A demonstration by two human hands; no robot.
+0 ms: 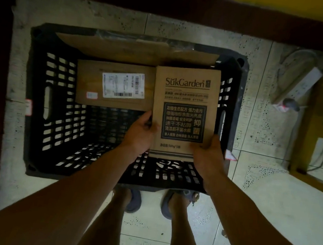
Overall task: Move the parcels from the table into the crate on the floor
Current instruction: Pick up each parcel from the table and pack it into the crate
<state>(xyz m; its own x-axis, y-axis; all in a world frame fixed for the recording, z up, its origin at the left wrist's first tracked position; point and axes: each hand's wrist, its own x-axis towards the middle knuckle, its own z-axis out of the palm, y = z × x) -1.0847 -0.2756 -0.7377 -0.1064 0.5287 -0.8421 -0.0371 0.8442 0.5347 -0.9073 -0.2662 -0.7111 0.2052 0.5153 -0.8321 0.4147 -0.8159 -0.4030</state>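
Note:
A black slotted plastic crate [56, 109] stands on the tiled floor below me. Both hands hold a brown SukGarden carton [186, 97] over the crate's right side. My left hand [141, 134] grips the carton's left edge and my right hand [207, 154] grips its lower right corner. Inside the crate, to the left of the carton, lies a brown parcel [92, 81] with a white shipping label. Another flat brown parcel [124, 50] lies along the crate's far wall.
A dark table edge [190, 10] runs across the top. At the right, a power strip [301, 84] with cables lies on the floor beside a wooden frame [307, 140]. My feet in slippers [134, 200] stand just in front of the crate.

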